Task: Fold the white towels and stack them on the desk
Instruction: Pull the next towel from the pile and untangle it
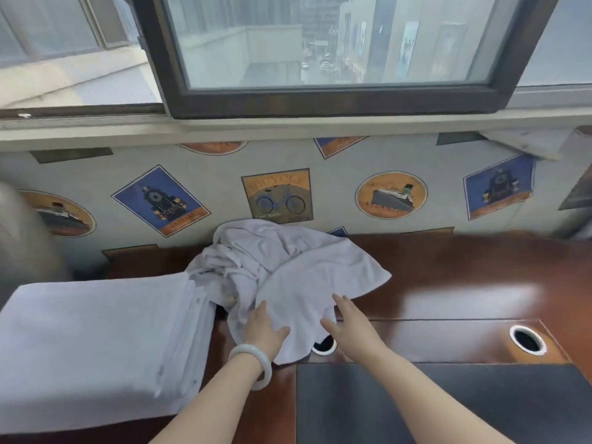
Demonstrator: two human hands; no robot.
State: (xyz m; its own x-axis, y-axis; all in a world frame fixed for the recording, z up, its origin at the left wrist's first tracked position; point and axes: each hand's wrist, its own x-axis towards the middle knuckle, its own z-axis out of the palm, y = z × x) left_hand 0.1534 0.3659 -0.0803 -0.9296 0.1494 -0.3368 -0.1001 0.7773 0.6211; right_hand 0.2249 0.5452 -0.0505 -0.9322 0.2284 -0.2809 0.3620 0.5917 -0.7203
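**White towel under two flat grips**

White terry, soft and faintly grey in its creases, lies beneath the left grip (pixel 264 331). Its fingers are stretched out straight and pressed flat on the cloth with the thumb spread to the side, so nothing is pinched or clutched. A pale bracelet (pixel 256 363) circles that wrist. The right grip (pixel 352 328) is just as open, fingers long and slightly fanned. Its fingertips (pixel 339 299) reach the near right edge of the same cloth, though whether the thumb touches the cloth I cannot tell.

The loose towel (pixel 320 277) spreads unfolded over the middle of the surface (pixel 448 283), which is glossy red-brown wood. One rounded corner points right and a rumpled hem hangs towards the person. That hem half covers a round cable hole (pixel 325 346). Behind and to the left, the towel runs into a crumpled heap (pixel 237 261) of more white cloth, bunched in deep folds against the wall.

Just left of the heap, touching it, sits a folded stack (pixel 96 341) of white towels. It is thick and square-edged, with a smooth top and its layers showing along the right side.

A dark mat (pixel 416 405) lies on the near part of the surface, and a second cable hole (pixel 527 339) opens further right. The wall behind carries printed pictures, among them a bicycle poster (pixel 277 195), below a dark-framed window (pixel 320 100).
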